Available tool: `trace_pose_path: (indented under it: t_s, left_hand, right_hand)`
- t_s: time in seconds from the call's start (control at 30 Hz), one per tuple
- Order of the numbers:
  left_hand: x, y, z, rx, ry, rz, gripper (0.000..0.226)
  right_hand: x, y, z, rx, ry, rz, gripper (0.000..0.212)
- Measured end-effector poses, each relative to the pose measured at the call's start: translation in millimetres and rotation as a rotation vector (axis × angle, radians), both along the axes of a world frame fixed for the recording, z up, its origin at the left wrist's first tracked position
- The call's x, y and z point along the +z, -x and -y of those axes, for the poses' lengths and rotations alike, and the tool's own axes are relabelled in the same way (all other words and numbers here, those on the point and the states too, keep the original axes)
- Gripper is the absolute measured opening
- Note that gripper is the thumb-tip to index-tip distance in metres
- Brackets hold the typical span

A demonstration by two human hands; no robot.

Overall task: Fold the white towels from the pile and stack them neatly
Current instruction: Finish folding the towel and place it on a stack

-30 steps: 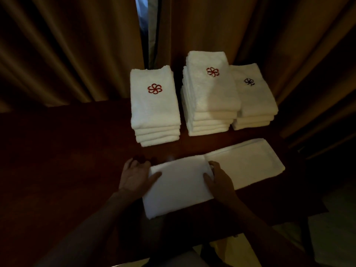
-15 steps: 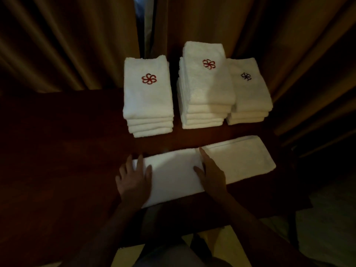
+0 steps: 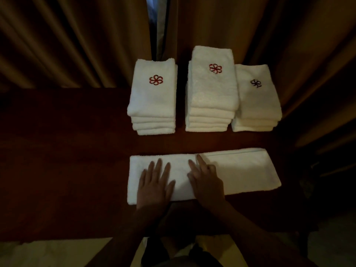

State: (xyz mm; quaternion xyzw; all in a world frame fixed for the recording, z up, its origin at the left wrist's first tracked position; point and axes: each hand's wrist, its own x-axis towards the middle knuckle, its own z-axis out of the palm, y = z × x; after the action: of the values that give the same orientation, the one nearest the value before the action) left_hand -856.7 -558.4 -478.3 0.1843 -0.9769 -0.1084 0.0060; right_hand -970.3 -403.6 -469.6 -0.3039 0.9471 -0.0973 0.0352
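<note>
A long white towel (image 3: pixel 240 170), folded into a strip, lies across the near part of the dark wooden table (image 3: pixel 57 160). Its left end is folded over toward the middle. My left hand (image 3: pixel 156 182) lies flat on that folded part, fingers straight. My right hand (image 3: pixel 206 178) presses beside it at the fold's edge, index finger stretched out. Behind stand three stacks of folded white towels: a left stack (image 3: pixel 154 99) with a red flower emblem, a taller middle stack (image 3: pixel 212 89) with a red emblem, and a right stack (image 3: pixel 256 97) with a dark emblem.
Brown curtains (image 3: pixel 67 41) hang right behind the table, with a narrow bright gap (image 3: pixel 154 18) above the left stack. The table's near edge runs below my forearms, with pale floor (image 3: pixel 48 253) under it. To the right of the table it is dark.
The towel has been turned straight, parallel to the table edge. Both hands went from gripping the folded end's sides to lying flat on top of it.
</note>
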Motion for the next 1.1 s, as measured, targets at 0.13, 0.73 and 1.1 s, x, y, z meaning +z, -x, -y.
trace_pose_path:
  t_s: [0.13, 0.73, 1.1]
  left_hand:
    - [-7.2, 0.2, 4.2, 0.003, 0.052, 0.086, 0.065]
    - [2.9, 49.2, -93.3, 0.139, 0.036, 0.174, 0.067]
    - [7.7, 52.8, -93.8, 0.092, 0.073, 0.24, 0.076]
  right_hand:
    - [-11.4, 2.0, -3.6, 0.231, -0.207, -0.026, 0.054]
    - [19.9, 88.6, -172.2, -0.705, 0.118, 0.365, 0.068]
    - [44.3, 114.9, -173.4, -0.804, 0.792, 0.91, 0.056]
